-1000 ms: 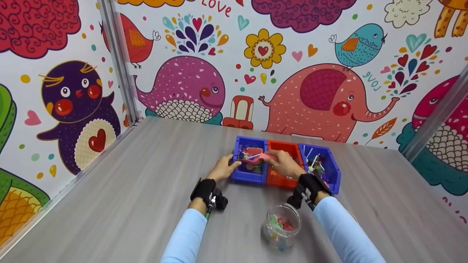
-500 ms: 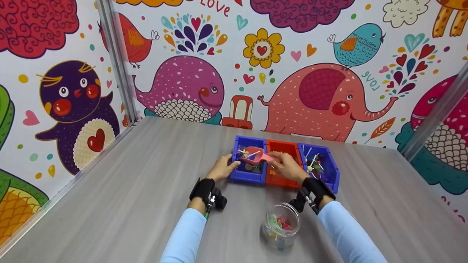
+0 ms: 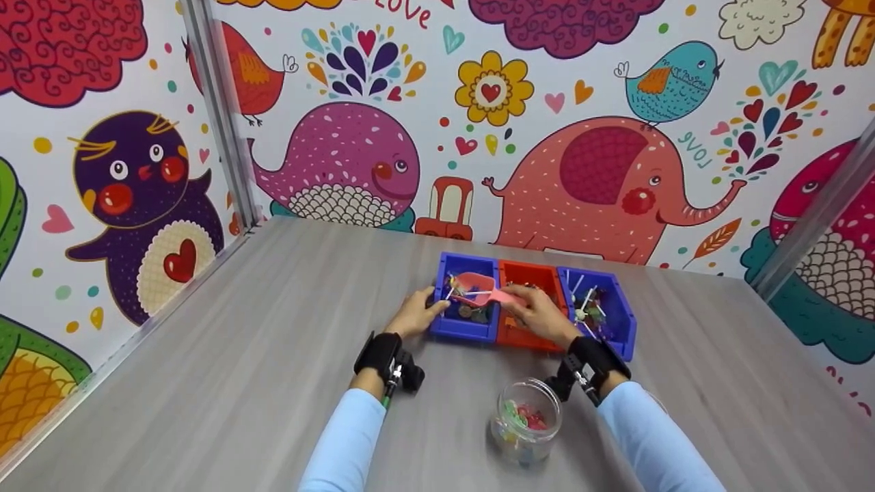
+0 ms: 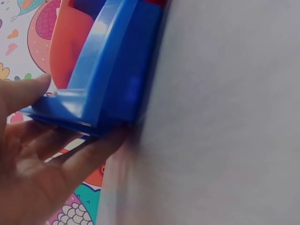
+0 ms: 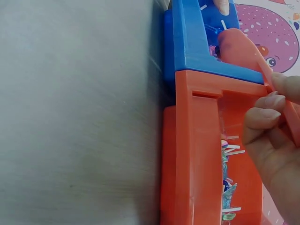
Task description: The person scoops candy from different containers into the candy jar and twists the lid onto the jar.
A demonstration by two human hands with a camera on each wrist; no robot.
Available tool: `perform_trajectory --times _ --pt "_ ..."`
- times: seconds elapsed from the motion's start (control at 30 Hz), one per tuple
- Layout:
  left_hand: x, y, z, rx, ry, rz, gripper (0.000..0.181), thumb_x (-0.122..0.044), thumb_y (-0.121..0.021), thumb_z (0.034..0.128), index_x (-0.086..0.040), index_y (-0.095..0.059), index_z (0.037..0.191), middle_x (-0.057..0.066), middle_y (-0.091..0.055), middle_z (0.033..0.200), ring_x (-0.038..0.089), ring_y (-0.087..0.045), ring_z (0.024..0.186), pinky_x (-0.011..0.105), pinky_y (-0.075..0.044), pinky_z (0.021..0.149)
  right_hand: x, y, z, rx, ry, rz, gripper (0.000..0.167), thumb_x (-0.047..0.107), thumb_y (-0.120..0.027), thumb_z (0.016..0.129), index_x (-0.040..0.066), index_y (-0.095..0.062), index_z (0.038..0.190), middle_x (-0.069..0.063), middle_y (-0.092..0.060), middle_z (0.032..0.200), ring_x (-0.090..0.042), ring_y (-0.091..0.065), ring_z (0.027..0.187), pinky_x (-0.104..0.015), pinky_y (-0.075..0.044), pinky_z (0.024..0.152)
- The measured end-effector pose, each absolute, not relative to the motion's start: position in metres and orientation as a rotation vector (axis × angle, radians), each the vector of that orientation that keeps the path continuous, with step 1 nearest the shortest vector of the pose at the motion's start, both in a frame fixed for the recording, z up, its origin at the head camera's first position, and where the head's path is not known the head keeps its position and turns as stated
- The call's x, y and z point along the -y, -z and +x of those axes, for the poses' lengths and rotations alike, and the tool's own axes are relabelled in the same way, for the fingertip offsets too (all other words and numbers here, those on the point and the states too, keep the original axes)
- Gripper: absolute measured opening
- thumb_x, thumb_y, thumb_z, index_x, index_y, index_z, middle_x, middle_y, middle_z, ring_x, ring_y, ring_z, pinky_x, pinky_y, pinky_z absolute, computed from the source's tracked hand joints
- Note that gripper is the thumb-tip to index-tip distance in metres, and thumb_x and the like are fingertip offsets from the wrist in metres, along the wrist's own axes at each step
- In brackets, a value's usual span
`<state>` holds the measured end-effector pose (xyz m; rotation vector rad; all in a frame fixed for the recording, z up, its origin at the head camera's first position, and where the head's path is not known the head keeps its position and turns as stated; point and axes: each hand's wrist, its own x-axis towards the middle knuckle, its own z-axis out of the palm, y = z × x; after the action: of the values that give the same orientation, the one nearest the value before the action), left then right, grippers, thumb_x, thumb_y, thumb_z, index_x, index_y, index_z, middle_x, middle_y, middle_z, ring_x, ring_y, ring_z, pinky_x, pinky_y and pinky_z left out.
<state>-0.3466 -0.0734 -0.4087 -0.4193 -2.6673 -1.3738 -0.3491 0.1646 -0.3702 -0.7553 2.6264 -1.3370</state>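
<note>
My left hand [image 3: 412, 316] grips the outer side wall of the left blue bin [image 3: 463, 331]; in the left wrist view its thumb lies on the rim, with fingers against the outside. My right hand [image 3: 541, 316] pinches the handle of a pink scoop [image 5: 236, 44] between thumb and fingers. The scoop's bowl is inside the left blue bin, among lollipops with white sticks. One stick lies across the bowl. Its handle passes over the edge of the neighbouring orange bin [image 5: 206, 154], below my right hand.
Right of the orange bin stands another blue bin [image 3: 621, 318] with lollipops. A lidless clear jar [image 3: 526, 437] partly filled with colourful pieces stands nearer me, by my right forearm. A decorated wall [image 3: 437, 137] rises behind the grey table [image 3: 273, 355].
The scoop has risen slightly and tilted in the left blue bin, and the right hand has shifted a little right with it. Lollipops have moved about the bowl. The left hand stays put.
</note>
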Motion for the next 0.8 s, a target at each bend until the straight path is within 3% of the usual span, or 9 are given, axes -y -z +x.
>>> perform_trajectory --times 0.13,0.23,0.37,0.43,0.53,0.67,0.7,0.8 --pt "0.077 0.416 -0.352 2.649 1.35 -0.452 0.044 -0.023 -0.049 0.0913 0.01 -0.046 0.121 0.024 -0.052 0.118 0.032 -0.048 0.111 0.042 -0.036 0.095 -0.166 0.372 -0.349 -2.63 1.341 -0.762 0.042 0.023 -0.05 0.09 -0.001 -0.048 0.125 -0.011 -0.051 0.075 -0.015 -0.043 0.055 -0.021 -0.035 0.049" --pt "0.083 0.468 -0.402 2.562 1.297 -0.534 0.045 -0.037 -0.049 0.0894 0.001 -0.054 0.113 0.013 -0.06 0.102 0.022 -0.055 0.094 0.035 -0.044 0.083 -0.167 0.372 -0.347 -2.618 1.356 -0.81 0.043 0.022 -0.049 0.09 -0.003 -0.047 0.124 -0.012 -0.05 0.071 -0.014 -0.042 0.054 -0.021 -0.033 0.048" --pt "0.089 0.543 -0.477 2.464 1.284 -0.609 0.044 -0.055 -0.05 0.0814 -0.015 -0.058 0.098 -0.002 -0.057 0.079 0.012 -0.05 0.071 0.028 -0.043 0.064 -0.168 0.374 -0.345 -2.604 1.387 -0.84 0.042 0.021 -0.05 0.089 -0.004 -0.048 0.123 -0.014 -0.049 0.069 -0.012 -0.041 0.053 -0.02 -0.033 0.047" --pt "0.088 0.551 -0.484 2.468 1.275 -0.599 0.042 -0.053 -0.051 0.082 -0.014 -0.058 0.097 -0.001 -0.057 0.079 0.012 -0.05 0.071 0.028 -0.043 0.063 -0.168 0.375 -0.344 -2.603 1.398 -0.835 0.042 0.021 -0.051 0.089 -0.004 -0.049 0.122 -0.012 -0.048 0.067 -0.012 -0.041 0.053 -0.02 -0.034 0.048" --pt "0.086 0.516 -0.45 2.536 1.296 -0.564 0.041 -0.042 -0.053 0.0854 -0.007 -0.057 0.105 0.006 -0.06 0.088 0.017 -0.054 0.079 0.032 -0.045 0.072 -0.169 0.375 -0.343 -2.59 1.437 -0.82 0.041 0.022 -0.051 0.089 -0.003 -0.05 0.121 -0.01 -0.047 0.068 -0.013 -0.041 0.054 -0.02 -0.035 0.048" --pt "0.085 0.468 -0.404 2.558 1.386 -0.573 0.044 -0.04 -0.054 0.0853 -0.004 -0.056 0.11 0.008 -0.061 0.095 0.019 -0.056 0.086 0.032 -0.044 0.08 -0.171 0.373 -0.342 -2.584 1.497 -0.828 0.04 0.022 -0.05 0.09 -0.002 -0.051 0.122 -0.014 -0.05 0.075 -0.021 -0.046 0.058 -0.021 -0.04 0.051" --pt "0.085 0.477 -0.415 2.531 1.395 -0.602 0.045 -0.043 -0.054 0.0841 -0.005 -0.057 0.108 0.006 -0.062 0.093 0.017 -0.056 0.083 0.03 -0.045 0.077 -0.171 0.373 -0.342 -2.584 1.513 -0.83 0.04 0.022 -0.05 0.09 -0.002 -0.051 0.121 -0.016 -0.052 0.078 -0.023 -0.047 0.058 -0.021 -0.04 0.05" --pt "0.082 0.451 -0.389 2.571 1.405 -0.545 0.043 -0.037 -0.055 0.0859 -0.001 -0.056 0.109 0.011 -0.062 0.097 0.021 -0.057 0.089 0.033 -0.045 0.082 -0.175 0.372 -0.342 -2.575 1.546 -0.844 0.039 0.022 -0.05 0.09 -0.001 -0.052 0.121 -0.022 -0.053 0.085 -0.025 -0.047 0.058 -0.022 -0.04 0.048"
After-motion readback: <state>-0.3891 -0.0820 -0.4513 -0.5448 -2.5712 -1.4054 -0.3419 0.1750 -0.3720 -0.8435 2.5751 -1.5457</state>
